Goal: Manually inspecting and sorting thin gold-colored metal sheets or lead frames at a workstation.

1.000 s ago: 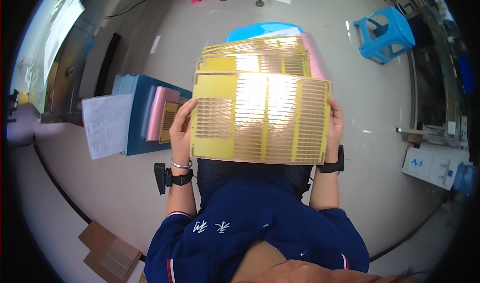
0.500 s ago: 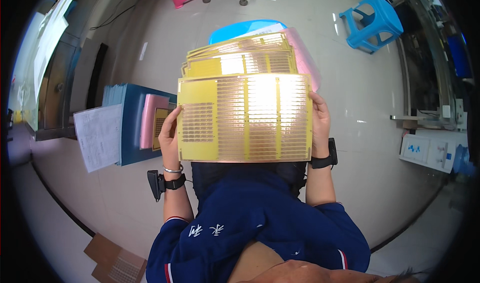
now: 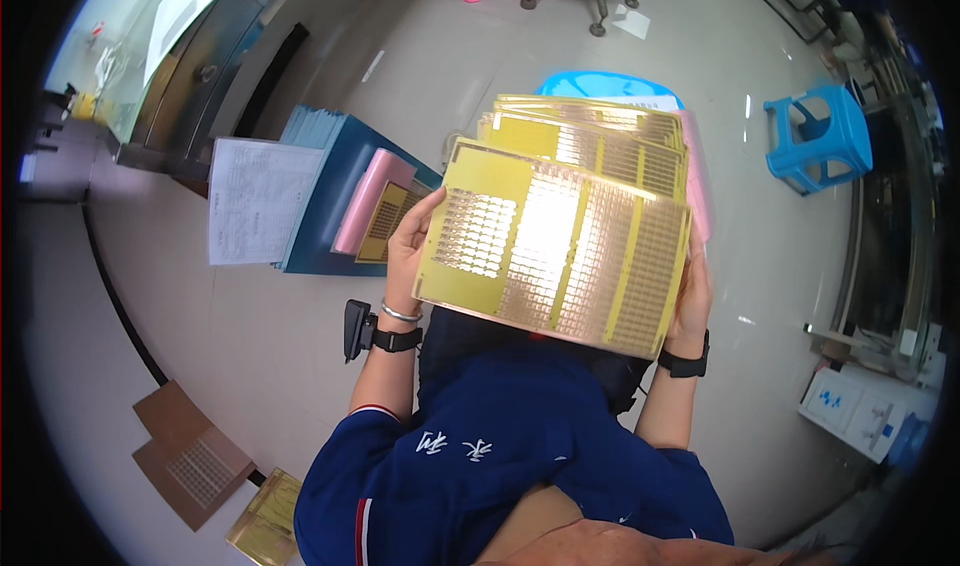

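Note:
A yellow circuit board panel [image 3: 560, 251] with rows of shiny copper pads is held over my lap, tilted down toward the right. My left hand [image 3: 408, 251] grips its left edge, thumb on top and the other fingers mostly hidden beneath. Along the right edge, my right hand [image 3: 694, 291] is closed on the same panel, its fingertips partly out of sight. Just beyond lies a loose pile of similar circuit board panels [image 3: 590, 131], partly covered by the held one. Pink sheeting [image 3: 697, 181] shows under the pile, which rests over a blue stool [image 3: 600, 86].
To the left stands a blue stack [image 3: 325, 201] bearing a pink wrapped bundle [image 3: 375, 198], a small panel and a written paper sheet [image 3: 262, 201]. Another blue stool [image 3: 820, 141] is at the right. Brown boards [image 3: 190, 456] and a yellow package [image 3: 265, 521] lie lower left.
The held panel has turned clockwise, its right end coming down toward me. Both hands have moved with it. The whole view has shifted, so the surroundings appear turned.

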`<state>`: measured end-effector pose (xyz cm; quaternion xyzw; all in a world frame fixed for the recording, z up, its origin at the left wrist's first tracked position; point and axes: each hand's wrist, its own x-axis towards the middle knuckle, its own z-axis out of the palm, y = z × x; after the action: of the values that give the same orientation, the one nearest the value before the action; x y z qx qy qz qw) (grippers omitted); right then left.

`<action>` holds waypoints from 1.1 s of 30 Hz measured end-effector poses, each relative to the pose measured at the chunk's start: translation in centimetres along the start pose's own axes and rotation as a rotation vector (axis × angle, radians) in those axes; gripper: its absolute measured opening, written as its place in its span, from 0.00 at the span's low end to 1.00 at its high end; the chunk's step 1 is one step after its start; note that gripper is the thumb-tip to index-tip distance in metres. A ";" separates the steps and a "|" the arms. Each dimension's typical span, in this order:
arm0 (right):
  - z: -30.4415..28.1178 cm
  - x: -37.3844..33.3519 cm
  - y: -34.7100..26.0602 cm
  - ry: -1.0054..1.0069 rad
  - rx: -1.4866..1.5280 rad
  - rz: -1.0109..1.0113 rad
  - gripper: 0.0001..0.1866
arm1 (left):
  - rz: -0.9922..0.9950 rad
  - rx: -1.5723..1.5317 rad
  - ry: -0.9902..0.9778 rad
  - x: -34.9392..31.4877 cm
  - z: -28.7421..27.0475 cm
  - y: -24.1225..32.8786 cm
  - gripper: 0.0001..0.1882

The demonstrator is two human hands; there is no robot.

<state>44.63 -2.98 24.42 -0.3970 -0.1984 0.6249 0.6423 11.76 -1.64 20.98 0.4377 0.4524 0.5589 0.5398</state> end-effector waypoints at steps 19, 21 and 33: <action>11.6 -2.6 11.0 -0.659 -0.461 0.342 0.29 | -0.374 -1.010 0.485 -11.0 -10.4 -10.5 0.20; 11.1 -2.8 10.7 -0.707 -0.516 0.362 0.29 | -0.549 -1.180 0.510 -12.9 -13.9 -14.7 0.14; 10.0 -2.6 9.4 -0.518 -0.608 0.419 0.26 | -0.519 -1.375 0.808 -10.1 -19.4 -35.8 0.16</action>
<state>30.68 -3.75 24.00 -0.4299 -0.4425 0.7334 0.2853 0.60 -12.13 -18.04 -0.3408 0.2558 0.6822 0.5941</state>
